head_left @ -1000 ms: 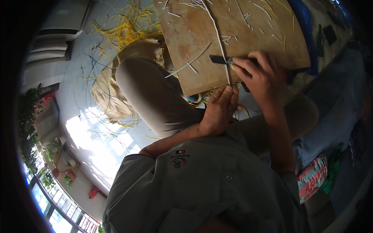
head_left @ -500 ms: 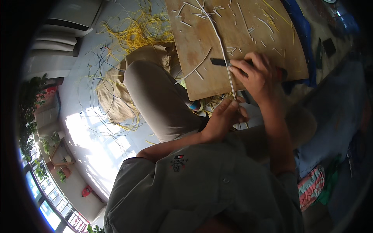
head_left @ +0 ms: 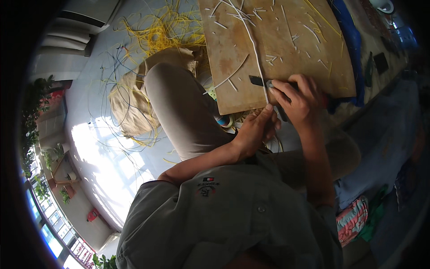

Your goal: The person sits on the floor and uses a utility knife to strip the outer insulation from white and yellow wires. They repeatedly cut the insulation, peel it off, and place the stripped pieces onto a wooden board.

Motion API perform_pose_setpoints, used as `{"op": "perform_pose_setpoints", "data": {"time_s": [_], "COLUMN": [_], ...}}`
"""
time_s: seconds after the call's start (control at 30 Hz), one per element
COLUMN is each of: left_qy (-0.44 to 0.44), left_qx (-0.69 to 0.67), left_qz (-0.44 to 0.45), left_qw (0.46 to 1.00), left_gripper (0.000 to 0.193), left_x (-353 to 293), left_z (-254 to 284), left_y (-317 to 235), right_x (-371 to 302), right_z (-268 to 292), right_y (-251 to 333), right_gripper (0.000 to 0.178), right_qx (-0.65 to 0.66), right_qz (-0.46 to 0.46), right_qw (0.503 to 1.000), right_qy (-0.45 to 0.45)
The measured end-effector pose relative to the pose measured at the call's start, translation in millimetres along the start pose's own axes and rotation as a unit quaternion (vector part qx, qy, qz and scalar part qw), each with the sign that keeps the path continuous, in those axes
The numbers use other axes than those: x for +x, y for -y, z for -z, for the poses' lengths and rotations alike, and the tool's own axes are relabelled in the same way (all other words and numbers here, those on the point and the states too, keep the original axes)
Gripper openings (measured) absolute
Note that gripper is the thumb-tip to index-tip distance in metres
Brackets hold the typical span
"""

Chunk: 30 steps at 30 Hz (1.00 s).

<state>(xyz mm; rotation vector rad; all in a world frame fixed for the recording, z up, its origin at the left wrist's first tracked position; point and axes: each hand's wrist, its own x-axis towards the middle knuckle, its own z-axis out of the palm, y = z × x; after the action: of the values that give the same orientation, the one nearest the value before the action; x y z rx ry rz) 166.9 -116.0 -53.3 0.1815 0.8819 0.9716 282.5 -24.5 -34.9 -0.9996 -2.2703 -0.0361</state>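
Note:
A long white cable (head_left: 255, 49) runs down the wooden board (head_left: 233, 89) toward me and over its near edge. My left hand (head_left: 257, 127) is closed on the cable's near end, pinching it between thumb and fingers just off that edge. My right hand (head_left: 296, 99) is closed round a knife, with its palm down at the board's near right part. The knife's short dark blade (head_left: 256, 80) sticks out to the left, across the cable and close against it. My fingers hide most of the handle; a reddish end shows beyond them.
Short white sheathing scraps (head_left: 271, 58) and thin yellow strips (head_left: 318, 32) litter the board. Tangled yellow wire (head_left: 165, 31) lies on the floor at the far left, near brown sacking (head_left: 130, 105). Blue cloth (head_left: 351, 49) borders the board's right side. My bent knee (head_left: 163, 85) is left of the board.
My right hand and the knife have come nearer to me along the cable, closer to my left hand. My left hand still grips the cable. The view has shifted slightly.

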Motion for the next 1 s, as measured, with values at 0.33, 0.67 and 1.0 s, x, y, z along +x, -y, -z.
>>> {"op": "perform_pose_setpoints", "data": {"time_s": [0.33, 0.67, 1.0], "left_qy": [0.007, 0.043, 0.041], "left_qx": [-0.026, -0.065, -0.078], "left_qz": [0.01, 0.012, 0.017], "left_qw": [1.0, 0.997, 0.996], "left_gripper": [0.033, 0.035, 0.036], "left_x": [2.5, 3.6, 4.8], "left_z": [-4.2, 0.5, 0.2], "left_y": [4.0, 3.7, 2.9], "right_x": [13.2, 21.3, 42.3], "right_z": [-5.1, -9.5, -31.0], "right_y": [-8.7, -5.3, -9.8], "right_gripper": [0.018, 0.018, 0.013], "right_qx": [0.011, 0.008, -0.003], "right_qz": [-0.008, -0.009, -0.028], "right_qw": [0.999, 0.999, 0.999], "right_qy": [0.031, 0.037, 0.017]}}
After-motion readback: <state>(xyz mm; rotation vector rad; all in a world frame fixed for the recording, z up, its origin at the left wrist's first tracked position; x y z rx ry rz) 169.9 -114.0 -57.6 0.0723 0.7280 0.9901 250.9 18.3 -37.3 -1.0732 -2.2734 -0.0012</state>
